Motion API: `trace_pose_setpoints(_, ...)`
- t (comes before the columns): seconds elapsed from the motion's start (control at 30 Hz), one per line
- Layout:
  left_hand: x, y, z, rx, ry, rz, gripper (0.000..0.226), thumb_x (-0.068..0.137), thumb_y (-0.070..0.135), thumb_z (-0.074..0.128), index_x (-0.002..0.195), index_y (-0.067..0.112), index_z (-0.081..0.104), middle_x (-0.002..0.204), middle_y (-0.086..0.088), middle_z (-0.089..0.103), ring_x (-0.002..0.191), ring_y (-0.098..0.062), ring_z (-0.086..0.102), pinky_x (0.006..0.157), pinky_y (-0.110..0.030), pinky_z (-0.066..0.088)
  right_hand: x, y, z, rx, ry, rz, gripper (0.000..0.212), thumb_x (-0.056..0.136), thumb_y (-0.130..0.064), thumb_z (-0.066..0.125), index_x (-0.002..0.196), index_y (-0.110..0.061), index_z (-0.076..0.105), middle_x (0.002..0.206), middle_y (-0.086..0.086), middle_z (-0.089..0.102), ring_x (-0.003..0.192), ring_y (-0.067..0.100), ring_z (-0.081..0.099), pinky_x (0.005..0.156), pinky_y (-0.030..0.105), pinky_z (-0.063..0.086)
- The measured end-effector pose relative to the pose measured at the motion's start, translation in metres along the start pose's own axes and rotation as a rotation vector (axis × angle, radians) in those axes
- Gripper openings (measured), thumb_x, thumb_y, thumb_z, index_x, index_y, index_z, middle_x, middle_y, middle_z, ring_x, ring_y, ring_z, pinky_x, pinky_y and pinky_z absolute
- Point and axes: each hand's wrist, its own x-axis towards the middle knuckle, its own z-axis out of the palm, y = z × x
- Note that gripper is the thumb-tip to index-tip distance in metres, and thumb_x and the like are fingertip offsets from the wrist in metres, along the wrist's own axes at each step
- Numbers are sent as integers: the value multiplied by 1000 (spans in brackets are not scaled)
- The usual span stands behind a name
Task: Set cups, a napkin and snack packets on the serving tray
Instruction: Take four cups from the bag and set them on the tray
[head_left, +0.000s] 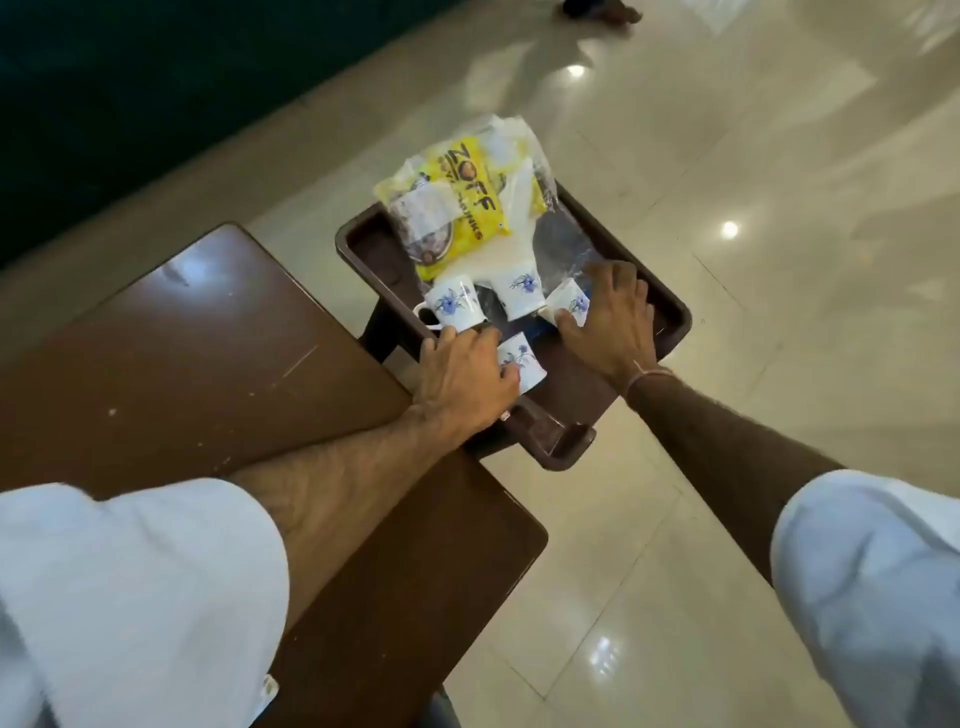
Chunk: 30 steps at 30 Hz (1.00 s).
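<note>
A dark brown serving tray (673, 312) juts past the table's far edge. Several white cups with blue flowers stand upside down in it. My left hand (462, 384) lies over the tray's left rim, with thumb and forefinger pinched on the nearest cup (524, 361) and fingertips close to the left cup (453, 306). My right hand (608, 322) reaches into the tray, with thumb and forefinger around the right cup (571, 299). A middle cup (519, 291) stands free. At the tray's far end lie a yellow snack packet (452, 208), a white napkin (514, 218) and a clear packet (563, 236).
A brown wooden table (197, 353) fills the lower left, its surface scratched. Glossy cream floor tiles (753, 182) spread to the right and beyond the tray. A dark wall (130, 104) runs along the upper left. Someone's foot (602, 9) shows at the top edge.
</note>
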Motion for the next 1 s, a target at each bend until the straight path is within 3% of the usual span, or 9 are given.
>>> trace_pose_setpoints(0.1, 8, 5, 8, 142, -11, -18, 44, 93, 54, 45, 112, 20, 63, 115, -7, 68, 116, -29, 50, 96, -50, 33, 17, 9, 3, -26, -144, 42, 78, 78, -51, 69, 144, -26, 35, 144, 12, 38, 128, 37, 37, 104, 55, 33)
trace_pose_setpoints(0.2, 13, 7, 18, 139, -26, -55, 39, 92, 55, 51, 114, 25, 62, 117, -5, 66, 118, -29, 49, 94, -50, 31, 27, 13, 12, -58, -259, 11, 80, 78, -47, 70, 146, -27, 33, 144, 12, 42, 131, 38, 37, 107, 58, 30)
trace_pose_setpoints(0.27, 15, 8, 22, 104, -23, -59, 36, 90, 52, 58, 117, 29, 62, 126, -2, 62, 120, -27, 50, 94, -50, 29, 30, 15, 16, -11, -274, 22, 78, 79, -43, 72, 145, -26, 34, 143, 12, 46, 130, 37, 41, 108, 58, 31)
trace_pose_setpoints(0.37, 13, 16, 26, -75, -100, -52, 28, 89, 37, 68, 116, 30, 64, 143, -3, 52, 128, -25, 49, 108, -52, 22, 30, 18, 17, 64, -239, 52, 72, 78, -42, 75, 137, -25, 37, 132, 11, 56, 121, 36, 50, 103, 55, 38)
trace_pose_setpoints(0.47, 6, 23, 21, -206, -86, -20, 22, 89, 26, 70, 110, 25, 65, 140, -6, 54, 128, -25, 51, 110, -50, 16, 24, 21, 9, 169, -193, 104, 75, 75, -41, 78, 134, -21, 37, 127, 12, 59, 116, 35, 55, 99, 55, 46)
trace_pose_setpoints(0.6, -4, 30, -4, -378, -7, 40, 16, 87, 22, 73, 101, 18, 66, 135, -6, 56, 123, -26, 50, 104, -41, 24, 14, 17, -16, 279, -58, 127, 72, 70, -39, 80, 127, -19, 42, 122, 9, 59, 109, 30, 57, 91, 46, 52)
trace_pose_setpoints(0.7, -12, 30, -34, -438, 30, 57, 18, 84, 24, 77, 93, 16, 63, 131, -3, 50, 121, -27, 49, 104, -41, 40, 7, 0, -39, 406, 22, 114, 71, 69, -32, 82, 129, -18, 44, 123, 8, 57, 108, 26, 57, 88, 38, 50)
trace_pose_setpoints(0.9, -48, 4, -113, -478, 201, 99, 29, 78, 18, 82, 89, 20, 55, 122, 3, 45, 113, -18, 51, 90, -33, 49, -16, -69, -85, 581, -12, -34, 74, 70, -13, 83, 135, -12, 48, 128, 9, 58, 116, 27, 56, 98, 41, 48)
trace_pose_setpoints(1.0, -83, -21, -154, -499, 281, 53, 41, 74, 21, 83, 96, 25, 49, 115, 4, 45, 101, -14, 49, 82, -29, 48, -33, -125, -100, 599, -54, -140, 78, 68, -12, 85, 137, -17, 48, 128, 3, 59, 113, 23, 56, 92, 33, 45)
